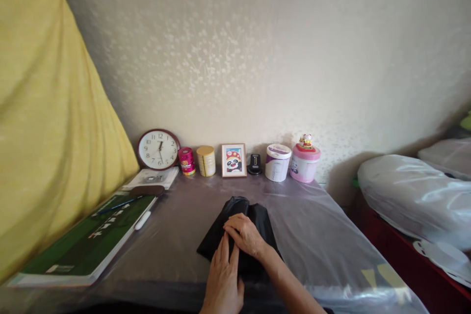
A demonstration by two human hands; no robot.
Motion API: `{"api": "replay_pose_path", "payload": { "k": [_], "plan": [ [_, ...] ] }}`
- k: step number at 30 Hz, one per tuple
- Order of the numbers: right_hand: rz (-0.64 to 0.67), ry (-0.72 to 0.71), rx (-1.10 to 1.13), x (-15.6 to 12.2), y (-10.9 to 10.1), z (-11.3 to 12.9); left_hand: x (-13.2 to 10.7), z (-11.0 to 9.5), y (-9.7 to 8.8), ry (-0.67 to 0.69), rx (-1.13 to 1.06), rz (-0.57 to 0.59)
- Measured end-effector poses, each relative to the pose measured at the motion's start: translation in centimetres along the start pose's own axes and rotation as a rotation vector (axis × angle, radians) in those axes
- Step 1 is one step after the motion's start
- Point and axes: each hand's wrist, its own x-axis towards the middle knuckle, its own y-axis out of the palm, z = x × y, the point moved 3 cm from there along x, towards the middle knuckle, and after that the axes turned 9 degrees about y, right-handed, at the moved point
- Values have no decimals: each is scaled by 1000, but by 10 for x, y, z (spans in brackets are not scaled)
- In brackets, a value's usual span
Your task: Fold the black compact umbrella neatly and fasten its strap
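A glossy black piece of thin material [263, 220], perhaps a bag, lies folded on the table near its front edge. Its far end splits into two raised lobes. My left hand [224, 274] rests on its near left part, fingers stretched out and pointing away from me. Across the middle of it lies my right hand [245, 235], palm down with fingers extended leftward, their tips meeting the left fingertips. The material under both palms is hidden.
Along the wall stand a clock [158, 149], a pink can [186, 161], a yellow can [206, 161], a picture frame [234, 160] and two tubs, one white [278, 163], one pink [305, 164]. A green book [84, 240] lies left, beside a yellow curtain [55, 108].
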Motion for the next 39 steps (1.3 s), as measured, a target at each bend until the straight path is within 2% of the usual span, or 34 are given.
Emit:
{"api": "replay_pose_path", "payload": {
  "k": [3, 9, 13, 16, 19, 22, 24, 26, 32, 35, 39],
  "plan": [
    [-8, -24, -77, 13, 6, -19, 1, -2, -5, -30, -37, 65],
    [-15, 142, -245, 49, 14, -54, 4, -6, -13, -94, -60, 158],
    [-8, 185, -290, 65, 15, -67, 6, -8, -16, -126, -56, 167],
    [-60, 230, -301, 68, 9, -68, 6, -7, -17, -145, -45, 164],
    [-160, 272, -305, 57, -2, -59, 6, -5, -15, -173, -33, 130],
    [-243, 182, -217, 31, -10, -42, 6, -1, -12, -200, 5, 96],
    [-236, 116, -169, 14, -11, -34, 7, 0, -12, -220, 50, 76],
    [-229, 114, -165, 2, -10, -32, 9, -1, -12, -235, 97, 57],
    [-248, 256, -104, -11, -20, -53, 10, -9, -21, -245, 136, 45],
    [-274, 295, -22, -20, -28, -67, 9, -10, -23, -252, 13, 79],
    [-301, 376, 74, -35, -37, -85, 8, -3, -29, -261, -278, 4]
  ]
}}
